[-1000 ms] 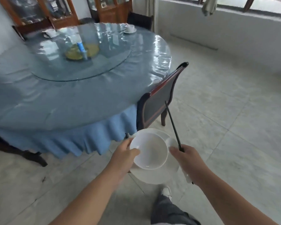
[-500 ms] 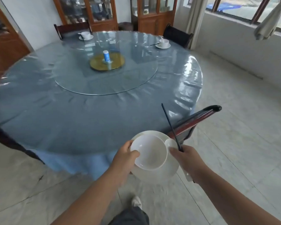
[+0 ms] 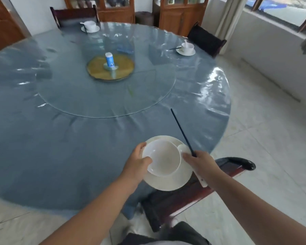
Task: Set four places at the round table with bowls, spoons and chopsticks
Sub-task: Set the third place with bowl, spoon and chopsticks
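A person is standing at the near edge of a large round table (image 3: 42, 147) covered in a glossy blue cloth, looking down at both bare forearms reaching out ahead. The left hand (image 3: 137, 165) is gripping a white bowl (image 3: 163, 159) by its rim — thumb lying over the edge, fingers curled beneath. The bowl is sitting on a white plate (image 3: 168, 183), and both are being held just above the table's near edge. The right hand (image 3: 200, 162) is curling around dark chopsticks (image 3: 181, 131), which are angling up and away over the table, and around a white spoon (image 3: 183, 148) whose scoop is resting on the plate beside the bowl while its handle is poking out below the wrist.

A dark wooden chair (image 3: 193, 193) is standing tucked against the table directly under the hands. A round glass turntable (image 3: 78, 99) is lying in the middle of the table, carrying a yellow disc (image 3: 99, 68) with a small blue and white container (image 3: 109, 60) upright on it.

Two places are sitting set on the far side — a far bowl setting (image 3: 90, 26) before a far chair (image 3: 72, 14), and a right bowl setting (image 3: 186, 48) with chopsticks beside it before a black chair (image 3: 205, 39). Wooden cabinets (image 3: 117, 7) are lining the back wall.
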The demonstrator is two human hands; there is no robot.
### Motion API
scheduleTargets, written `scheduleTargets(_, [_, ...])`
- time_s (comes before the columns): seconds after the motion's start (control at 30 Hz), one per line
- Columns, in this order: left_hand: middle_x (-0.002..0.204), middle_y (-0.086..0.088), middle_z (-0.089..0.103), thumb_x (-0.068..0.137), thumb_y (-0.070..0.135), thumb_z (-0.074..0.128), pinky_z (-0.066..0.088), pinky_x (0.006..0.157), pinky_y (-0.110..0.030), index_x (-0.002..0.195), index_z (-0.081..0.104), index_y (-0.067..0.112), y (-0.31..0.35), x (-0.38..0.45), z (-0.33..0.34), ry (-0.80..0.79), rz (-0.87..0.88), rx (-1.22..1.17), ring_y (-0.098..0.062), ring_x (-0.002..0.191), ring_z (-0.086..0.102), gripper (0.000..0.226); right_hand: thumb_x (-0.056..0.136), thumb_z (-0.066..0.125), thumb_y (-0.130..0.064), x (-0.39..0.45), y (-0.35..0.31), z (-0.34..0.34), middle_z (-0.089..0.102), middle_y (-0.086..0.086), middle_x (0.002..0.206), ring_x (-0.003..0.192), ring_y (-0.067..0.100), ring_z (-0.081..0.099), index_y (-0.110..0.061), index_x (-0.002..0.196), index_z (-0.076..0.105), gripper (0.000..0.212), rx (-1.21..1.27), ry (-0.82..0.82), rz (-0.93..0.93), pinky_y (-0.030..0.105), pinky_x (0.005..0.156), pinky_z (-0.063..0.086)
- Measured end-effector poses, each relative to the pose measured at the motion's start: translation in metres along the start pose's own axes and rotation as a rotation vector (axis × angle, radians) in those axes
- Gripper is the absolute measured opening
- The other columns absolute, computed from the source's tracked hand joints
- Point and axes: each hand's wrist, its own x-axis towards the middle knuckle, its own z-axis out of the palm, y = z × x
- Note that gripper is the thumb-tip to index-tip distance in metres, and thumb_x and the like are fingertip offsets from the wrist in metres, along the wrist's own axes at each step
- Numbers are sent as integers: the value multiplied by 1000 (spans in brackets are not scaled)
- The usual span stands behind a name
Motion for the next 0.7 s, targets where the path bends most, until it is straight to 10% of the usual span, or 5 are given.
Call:
scheduleTargets(0.17, [131, 10, 41, 85, 15, 52, 45, 99, -49, 150, 12, 41, -7, 69, 27, 136, -104, 4, -24, 118, 47, 81, 86, 60, -45, 104, 10, 8, 62, -3, 63, 66, 19, 60, -15, 74, 64, 33, -100, -130, -50, 26, 51, 41])
scheduleTargets(0.43, [104, 5, 58, 85, 11, 47, 50, 64, -33, 118, 46, 28, -38, 139, 50, 321, -344, -88, -18, 93, 58, 37, 87, 59, -44, 203, 24, 38, 62, -1, 67, 63, 14, 56, -12, 76, 61, 34, -240, -360, -71, 25, 50, 38])
scheduleTargets(0.7, [119, -3, 57, 82, 8, 46, 50, 82, -37, 129, 46, 21, -46, 169, 58, 498, -380, 158, -27, 102, 56, 49, 88, 54, -44, 236, 25, 64, 53, 0, 61, 56, 18, 51, -13, 67, 47, 38, -295, -420, -65, 28, 49, 37])
